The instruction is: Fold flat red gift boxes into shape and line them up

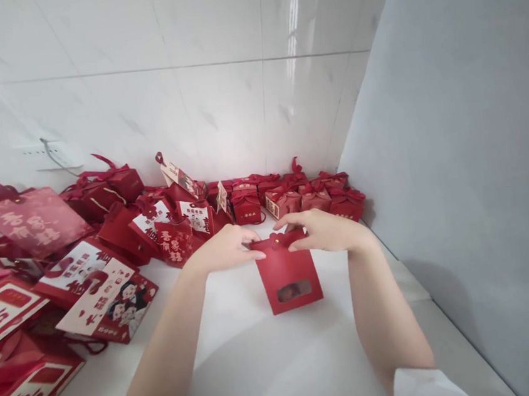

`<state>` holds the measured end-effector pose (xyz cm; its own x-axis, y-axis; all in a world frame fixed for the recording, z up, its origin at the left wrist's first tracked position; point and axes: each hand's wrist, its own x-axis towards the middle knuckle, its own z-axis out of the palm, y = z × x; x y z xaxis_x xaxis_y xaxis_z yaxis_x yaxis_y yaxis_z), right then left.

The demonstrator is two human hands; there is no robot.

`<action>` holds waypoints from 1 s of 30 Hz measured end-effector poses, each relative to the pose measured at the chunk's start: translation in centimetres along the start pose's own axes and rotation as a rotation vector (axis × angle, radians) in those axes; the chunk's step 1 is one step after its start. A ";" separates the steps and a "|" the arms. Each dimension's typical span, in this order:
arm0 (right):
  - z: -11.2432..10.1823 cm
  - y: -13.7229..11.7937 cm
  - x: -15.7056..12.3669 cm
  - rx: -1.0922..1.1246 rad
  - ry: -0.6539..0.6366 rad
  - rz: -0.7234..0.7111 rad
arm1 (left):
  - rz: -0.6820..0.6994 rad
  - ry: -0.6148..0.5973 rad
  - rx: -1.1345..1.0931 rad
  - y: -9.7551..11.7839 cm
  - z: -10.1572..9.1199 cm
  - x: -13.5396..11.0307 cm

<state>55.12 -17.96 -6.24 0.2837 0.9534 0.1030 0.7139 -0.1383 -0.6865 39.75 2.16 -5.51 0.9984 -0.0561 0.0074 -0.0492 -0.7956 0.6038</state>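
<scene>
A red paper gift box [287,268] stands slightly tilted on the white tabletop in front of me. Low on its face is a small window, with something dark and unclear behind it. At its top edge sits a scalloped tab with a gold-coloured stud [276,241]. My left hand [228,249] pinches the top left corner between thumb and fingers. On the other side, my right hand [322,230] grips the top right corner, its thumb on the front face and index finger arched above. The fingers behind the box are partly hidden.
Red gift boxes with ribbons [246,205] line the back by the tiled wall [218,114]. More boxes and printed bags [109,296] crowd the left side. A wall socket [59,154] is at the back left. A grey-blue panel [466,139] borders the right.
</scene>
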 end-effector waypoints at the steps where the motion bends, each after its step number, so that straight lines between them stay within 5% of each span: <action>1: 0.1 0.1 0.0 -0.025 0.001 -0.002 | -0.003 0.005 0.006 0.0 -0.2 -0.2; 7: 1.7 -0.5 1.2 -0.143 0.029 -0.046 | -0.094 0.156 -0.102 0.4 -0.2 -0.6; 12: 2.8 -1.7 2.0 -0.258 0.031 0.036 | -0.038 0.107 -0.056 1.0 0.6 -0.4; 16: 2.7 -1.9 1.9 -0.200 0.100 -0.063 | 0.001 0.083 -0.014 0.7 1.1 -0.1; 23: 2.6 -1.6 2.2 -0.039 0.271 -0.115 | 0.028 0.288 0.061 0.4 0.6 0.1; 30: 2.7 0.7 2.7 -0.227 0.241 -0.019 | 0.014 0.250 -0.112 -4.0 1.8 2.2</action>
<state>54.61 -14.79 -8.36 0.3935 0.8690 0.3001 0.8370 -0.2036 -0.5079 42.13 4.09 -9.35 0.9743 0.0952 0.2044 -0.0734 -0.7232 0.6868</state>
